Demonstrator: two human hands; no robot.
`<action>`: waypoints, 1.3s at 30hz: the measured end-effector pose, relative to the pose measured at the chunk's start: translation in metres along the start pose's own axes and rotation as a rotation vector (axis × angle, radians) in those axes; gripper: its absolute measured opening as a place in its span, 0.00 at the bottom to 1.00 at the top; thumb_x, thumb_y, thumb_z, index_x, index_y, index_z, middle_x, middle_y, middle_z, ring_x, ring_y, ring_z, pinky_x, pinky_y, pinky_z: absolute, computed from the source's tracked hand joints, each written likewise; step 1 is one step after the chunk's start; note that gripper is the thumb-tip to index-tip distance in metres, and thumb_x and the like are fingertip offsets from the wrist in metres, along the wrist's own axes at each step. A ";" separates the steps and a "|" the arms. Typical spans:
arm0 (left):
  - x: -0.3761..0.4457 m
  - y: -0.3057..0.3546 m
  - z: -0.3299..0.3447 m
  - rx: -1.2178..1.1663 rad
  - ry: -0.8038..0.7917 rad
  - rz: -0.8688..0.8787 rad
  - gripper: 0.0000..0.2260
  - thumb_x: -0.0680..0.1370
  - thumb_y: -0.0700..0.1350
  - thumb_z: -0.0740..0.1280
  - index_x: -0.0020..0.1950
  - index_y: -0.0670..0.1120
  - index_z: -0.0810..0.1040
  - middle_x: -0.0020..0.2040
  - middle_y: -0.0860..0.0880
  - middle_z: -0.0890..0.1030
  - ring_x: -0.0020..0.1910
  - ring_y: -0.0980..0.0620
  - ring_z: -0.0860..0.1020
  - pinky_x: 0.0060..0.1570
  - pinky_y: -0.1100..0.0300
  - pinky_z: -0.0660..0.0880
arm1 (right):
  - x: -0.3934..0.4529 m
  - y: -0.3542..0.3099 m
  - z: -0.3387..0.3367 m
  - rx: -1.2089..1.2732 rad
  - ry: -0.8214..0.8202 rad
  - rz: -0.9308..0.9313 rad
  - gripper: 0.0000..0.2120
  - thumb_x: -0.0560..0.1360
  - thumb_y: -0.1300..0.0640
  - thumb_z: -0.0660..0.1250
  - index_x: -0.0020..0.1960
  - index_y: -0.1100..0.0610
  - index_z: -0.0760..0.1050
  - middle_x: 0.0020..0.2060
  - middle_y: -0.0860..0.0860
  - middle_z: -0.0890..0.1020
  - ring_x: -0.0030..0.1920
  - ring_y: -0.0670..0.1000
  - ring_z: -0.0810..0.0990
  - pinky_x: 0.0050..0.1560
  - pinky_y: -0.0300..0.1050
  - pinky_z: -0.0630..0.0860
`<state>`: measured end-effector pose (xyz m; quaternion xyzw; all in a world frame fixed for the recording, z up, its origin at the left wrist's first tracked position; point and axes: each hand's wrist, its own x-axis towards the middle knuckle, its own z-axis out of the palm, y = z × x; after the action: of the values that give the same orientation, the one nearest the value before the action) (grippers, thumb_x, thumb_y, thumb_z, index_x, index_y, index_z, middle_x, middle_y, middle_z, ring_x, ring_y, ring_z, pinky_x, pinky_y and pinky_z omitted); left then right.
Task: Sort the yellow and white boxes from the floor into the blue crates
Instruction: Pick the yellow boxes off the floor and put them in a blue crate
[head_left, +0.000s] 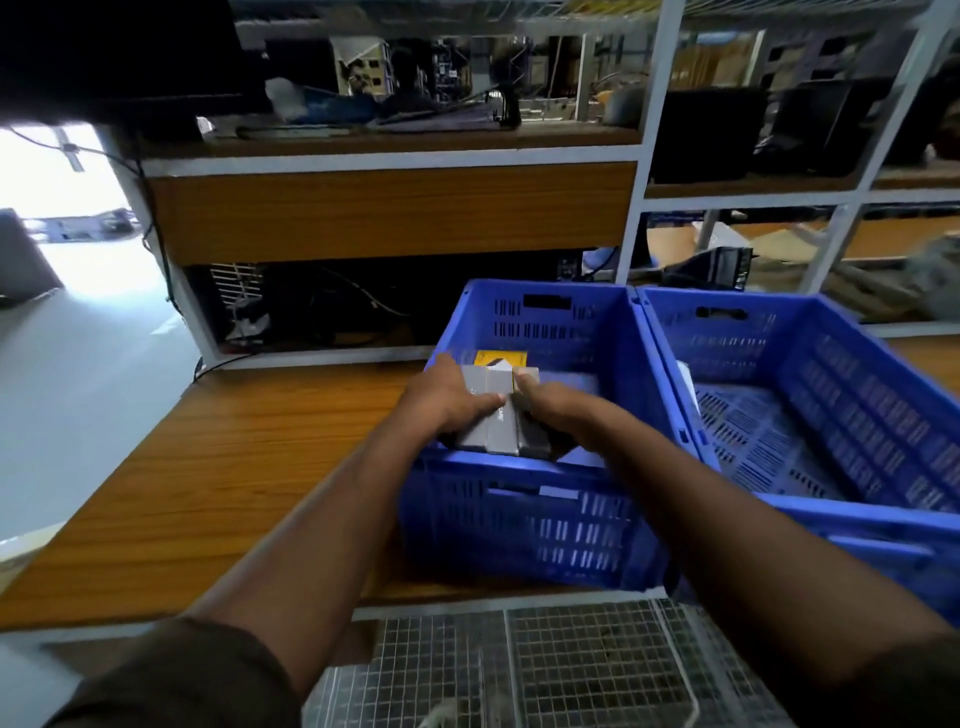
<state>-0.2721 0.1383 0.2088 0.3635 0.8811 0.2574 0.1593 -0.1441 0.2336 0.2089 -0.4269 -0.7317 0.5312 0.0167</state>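
Two blue crates stand side by side on a wooden shelf: the left crate (524, 519) and the right crate (831, 415). Both my hands reach into the left crate and hold a bundle of grey-sided boxes (501, 426) between them. My left hand (447, 400) grips the bundle's left side, thumb on top. My right hand (550, 402) grips its right side. A yellow box (501, 357) shows just behind the bundle inside the crate. In the right crate a white box edge (688, 384) leans against the left wall.
The wooden shelf (234, 467) extends to the left of the crates. A wire mesh basket (545, 670) sits below the shelf's front edge. White shelving with cluttered items rises behind the crates. Pale floor lies at the far left.
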 end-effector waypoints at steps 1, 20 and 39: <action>0.002 -0.001 0.000 0.048 0.001 0.001 0.39 0.68 0.67 0.74 0.70 0.46 0.68 0.62 0.45 0.79 0.58 0.43 0.79 0.54 0.50 0.79 | 0.005 0.001 0.002 -0.042 -0.031 0.012 0.26 0.83 0.38 0.49 0.49 0.60 0.71 0.38 0.57 0.75 0.36 0.55 0.76 0.36 0.44 0.74; 0.004 -0.019 0.012 0.432 -0.054 0.230 0.15 0.78 0.51 0.72 0.58 0.42 0.82 0.57 0.44 0.84 0.56 0.44 0.81 0.57 0.48 0.79 | 0.024 0.003 0.020 -0.962 -0.283 -0.121 0.13 0.77 0.53 0.69 0.59 0.58 0.80 0.55 0.54 0.81 0.50 0.55 0.79 0.57 0.53 0.79; -0.076 0.009 0.054 -0.253 0.104 0.800 0.20 0.82 0.52 0.65 0.74 0.50 0.69 0.67 0.52 0.76 0.66 0.54 0.74 0.65 0.52 0.74 | -0.094 0.083 0.032 -0.226 0.838 -0.560 0.11 0.81 0.54 0.63 0.61 0.55 0.77 0.53 0.49 0.78 0.55 0.49 0.77 0.56 0.50 0.76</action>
<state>-0.1895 0.1070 0.1769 0.6409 0.6388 0.4233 0.0453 -0.0493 0.1550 0.1699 -0.3899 -0.8013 0.2074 0.4037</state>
